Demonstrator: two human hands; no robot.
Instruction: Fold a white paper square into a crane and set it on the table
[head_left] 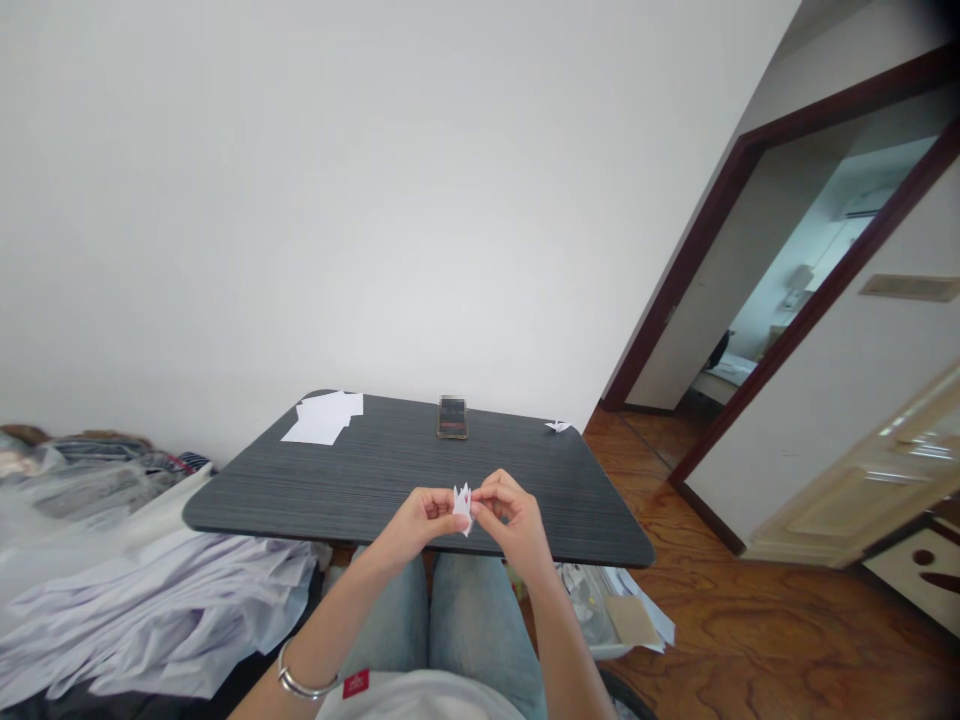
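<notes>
Both my hands meet over the near edge of a dark grey table [315, 500]. Between them is a small folded white paper piece [463, 507] with pointed tips. My left hand [420, 522] pinches its left side with thumb and fingers. My right hand [510, 520] pinches its right side, fingers curled. A silver bangle [300, 683] circles my left wrist. My knees in light blue jeans show below the hands.
On the table lie a stack of white paper sheets [324, 417] at the far left, a phone [452, 417] at the far middle, and a small folded paper figure [558, 427] at the far right corner. Crumpled white cloth [150, 600] is piled left. Papers [622, 615] lie on the wooden floor; a doorway opens right.
</notes>
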